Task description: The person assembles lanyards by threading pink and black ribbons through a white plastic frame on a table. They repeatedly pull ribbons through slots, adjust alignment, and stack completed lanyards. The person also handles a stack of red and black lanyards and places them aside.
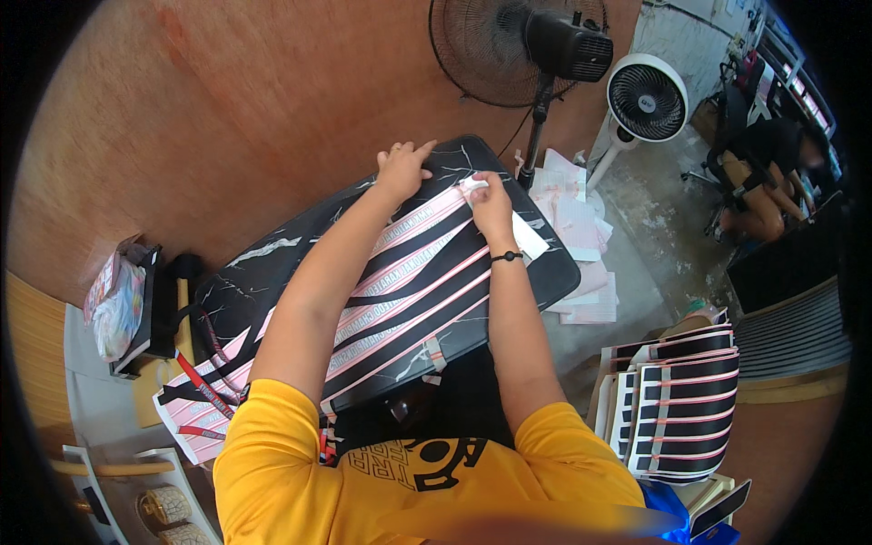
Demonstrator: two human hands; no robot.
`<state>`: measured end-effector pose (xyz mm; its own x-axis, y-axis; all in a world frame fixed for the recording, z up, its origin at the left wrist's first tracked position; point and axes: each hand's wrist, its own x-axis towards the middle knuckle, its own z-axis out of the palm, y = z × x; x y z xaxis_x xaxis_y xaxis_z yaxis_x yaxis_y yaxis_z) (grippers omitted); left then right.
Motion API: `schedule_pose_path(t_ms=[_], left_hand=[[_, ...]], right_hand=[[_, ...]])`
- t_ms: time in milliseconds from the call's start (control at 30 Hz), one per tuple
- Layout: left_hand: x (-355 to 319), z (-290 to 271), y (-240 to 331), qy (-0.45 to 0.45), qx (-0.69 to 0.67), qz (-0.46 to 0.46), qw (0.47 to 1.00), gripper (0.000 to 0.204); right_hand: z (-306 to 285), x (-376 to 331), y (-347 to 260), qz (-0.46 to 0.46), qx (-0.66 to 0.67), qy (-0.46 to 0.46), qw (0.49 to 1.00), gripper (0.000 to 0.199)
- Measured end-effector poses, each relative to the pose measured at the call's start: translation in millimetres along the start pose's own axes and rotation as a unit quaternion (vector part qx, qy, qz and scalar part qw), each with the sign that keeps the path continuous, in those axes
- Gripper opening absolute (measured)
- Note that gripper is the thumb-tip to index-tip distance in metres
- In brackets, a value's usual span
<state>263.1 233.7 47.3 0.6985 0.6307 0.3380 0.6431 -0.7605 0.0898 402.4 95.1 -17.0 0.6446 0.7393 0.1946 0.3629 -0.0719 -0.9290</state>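
Observation:
My left hand (404,171) rests on the far part of a black marble-patterned table (263,250), fingers apart and holding nothing. At the far end of a long pink-and-white printed sheet (404,277), my right hand (491,204) pinches a small white piece (472,185); whether it is tape or paper I cannot tell. Black ribbons (427,289) run lengthwise over the sheet, between its rows of printed lettering. My left forearm hides part of it. Beside my right wrist lies a white slip (530,238). Red printed straps (202,383) lie across the sheet's near left end.
Two fans, one black (568,50) and one white (647,98), stand beyond the table. Loose pink-and-white papers (577,227) cover the floor at right. Stacked black-and-pink striped sheets (681,400) stand near right. Another person (763,168) sits far right.

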Motion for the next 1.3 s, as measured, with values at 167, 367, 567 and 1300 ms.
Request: schedule_pose_path(t_ms=[167,367,567,1300], left_hand=[[-24,13,43,-0.008,-0.164,-0.057,0.985,0.032],[-46,12,74,-0.138,-0.199,-0.161,0.957,0.039],[-50,15,77,-0.179,-0.187,-0.216,0.942,0.037],[-65,-11,86,0.093,-0.034,0.015,0.995,0.028]], right_hand=[[4,7,8,0.035,0.109,-0.002,0.993,0.036],[-1,9,7,0.014,0.19,0.004,0.982,0.043],[-16,12,1,0.077,0.291,-0.057,0.952,0.04],[-25,-6,7,-0.059,0.195,-0.118,0.972,0.022]])
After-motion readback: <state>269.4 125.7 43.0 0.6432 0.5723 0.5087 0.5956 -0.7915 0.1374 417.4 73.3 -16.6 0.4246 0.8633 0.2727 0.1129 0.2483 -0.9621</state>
